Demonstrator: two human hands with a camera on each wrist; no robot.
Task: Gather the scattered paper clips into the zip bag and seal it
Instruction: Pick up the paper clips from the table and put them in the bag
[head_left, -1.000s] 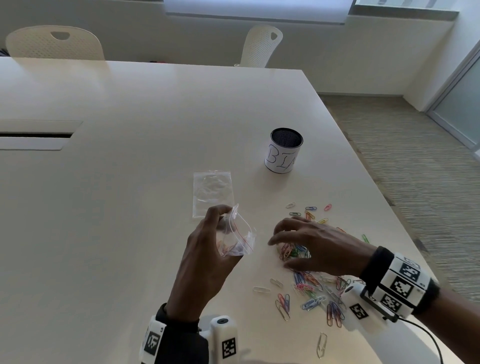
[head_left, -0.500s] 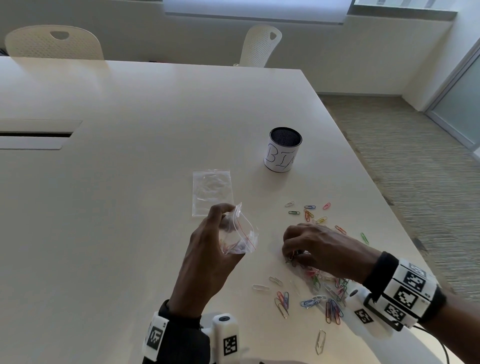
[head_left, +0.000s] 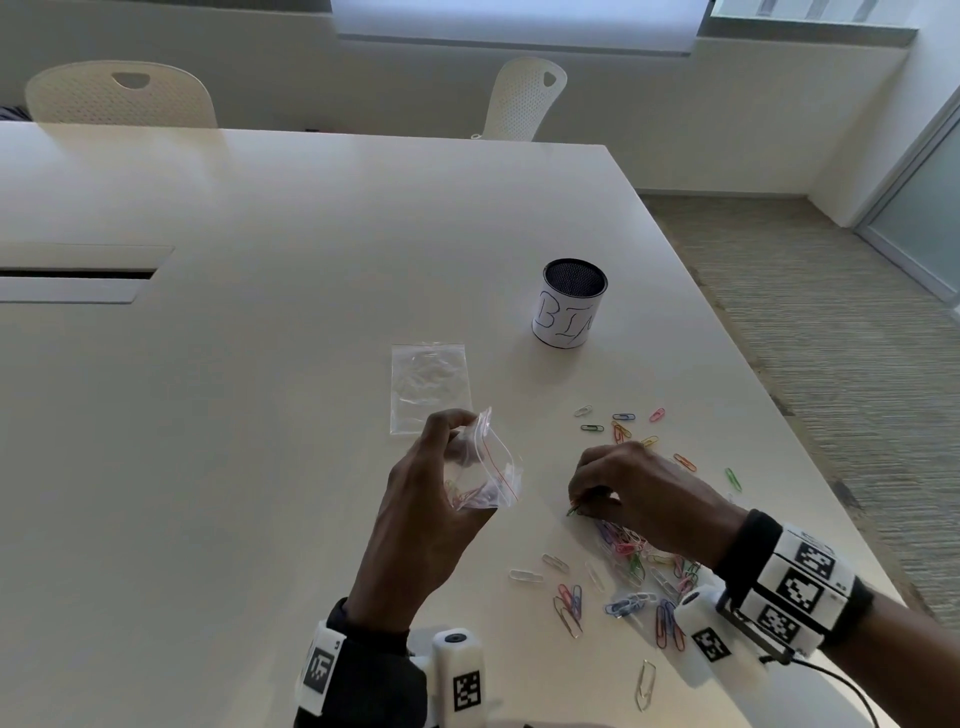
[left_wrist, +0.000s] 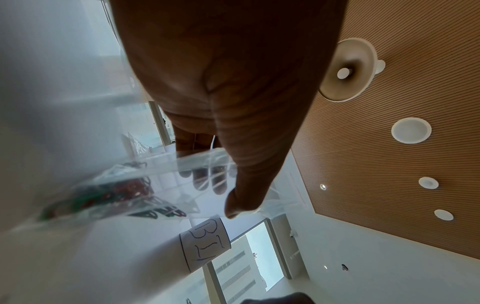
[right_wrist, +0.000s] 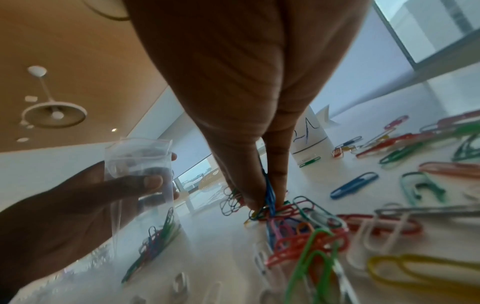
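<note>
since a second ago my right hand (head_left: 631, 496) is curling in, pinching clips from the pile (head_left: 631, 558), while my left hand (head_left: 423, 512) is holding the zip bag (head_left: 485, 470) open, few clips inside, most still on the desk (head_left: 260, 415).

A: Left hand (left_wrist: 228, 86) pinching the clear zip bag (left_wrist: 161, 176); coloured paper clips (left_wrist: 103, 195) blurred inside.

B: White cylinder (left_wrist: 205, 244), lettered "BI", beyond thumb; round lights on slatted ceiling (left_wrist: 389, 144).
</note>
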